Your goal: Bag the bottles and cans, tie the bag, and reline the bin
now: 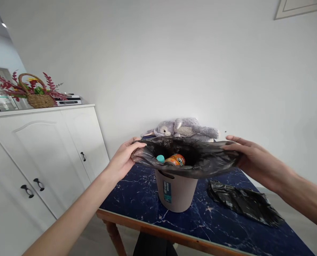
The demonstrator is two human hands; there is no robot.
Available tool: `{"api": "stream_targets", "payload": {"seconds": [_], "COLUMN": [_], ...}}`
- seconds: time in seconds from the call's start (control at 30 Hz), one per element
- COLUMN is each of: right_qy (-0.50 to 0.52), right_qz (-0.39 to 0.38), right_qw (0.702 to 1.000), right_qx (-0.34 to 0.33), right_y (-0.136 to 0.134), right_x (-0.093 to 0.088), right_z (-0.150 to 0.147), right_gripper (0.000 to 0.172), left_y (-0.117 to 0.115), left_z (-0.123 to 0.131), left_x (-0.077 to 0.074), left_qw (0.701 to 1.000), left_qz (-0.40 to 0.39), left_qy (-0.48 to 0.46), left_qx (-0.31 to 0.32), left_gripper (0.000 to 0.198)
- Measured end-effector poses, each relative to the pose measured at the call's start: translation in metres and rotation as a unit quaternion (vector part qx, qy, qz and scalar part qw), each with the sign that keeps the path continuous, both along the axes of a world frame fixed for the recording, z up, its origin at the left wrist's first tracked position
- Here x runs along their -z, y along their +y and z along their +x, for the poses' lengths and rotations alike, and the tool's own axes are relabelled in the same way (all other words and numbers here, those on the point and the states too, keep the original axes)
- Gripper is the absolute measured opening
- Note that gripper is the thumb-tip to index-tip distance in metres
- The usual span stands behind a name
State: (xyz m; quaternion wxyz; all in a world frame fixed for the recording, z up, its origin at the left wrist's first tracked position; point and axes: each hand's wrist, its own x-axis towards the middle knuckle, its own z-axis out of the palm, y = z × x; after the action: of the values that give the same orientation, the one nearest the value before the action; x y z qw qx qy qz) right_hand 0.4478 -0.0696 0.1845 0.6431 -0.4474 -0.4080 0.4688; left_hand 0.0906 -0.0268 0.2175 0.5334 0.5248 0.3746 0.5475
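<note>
A black garbage bag (209, 165) lines a beige trash bin (178, 193), its mouth pulled wide above the rim. My left hand (125, 154) pinches the bag's left edge between thumb and fingers. On the opposite side my right hand (245, 151) grips the right edge, some of its fingers hidden behind the plastic. Inside the bag lie an orange can (176, 159) and something with a turquoise cap (160, 158); their lower parts are hidden. The bin stands upright and has a teal label on its front.
A second black bag (245, 201) lies flattened on the blue marbled table (145, 199), right of the bin. Behind the bin, a grey plush toy (185, 127) lies against the wall. A white cabinet (75, 131) on the left carries a flower basket (40, 99).
</note>
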Motion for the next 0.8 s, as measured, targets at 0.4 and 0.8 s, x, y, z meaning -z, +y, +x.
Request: {"api": "stream_targets", "payload": {"seconds": [0.4,0.8], "right_qy": [-0.040,0.030], "right_qz": [0.078,0.079], "right_qw": [0.990,0.991], "right_qx": [0.114,0.102], "right_y": [-0.041,0.011], "right_x": [0.006,-0.022], "right_z": [0.046,0.031], "right_gripper": [0.033,0.021], "left_y": [-0.053,0.021], "left_z": [-0.010,0.044], "left_x": [-0.007,-0.008], "left_qw": [0.990,0.980], "left_qz": [0.089,0.125], "left_qy": [-0.022,-0.117], "left_qx": [-0.106,-0.103], "left_gripper": [0.038,0.035]}}
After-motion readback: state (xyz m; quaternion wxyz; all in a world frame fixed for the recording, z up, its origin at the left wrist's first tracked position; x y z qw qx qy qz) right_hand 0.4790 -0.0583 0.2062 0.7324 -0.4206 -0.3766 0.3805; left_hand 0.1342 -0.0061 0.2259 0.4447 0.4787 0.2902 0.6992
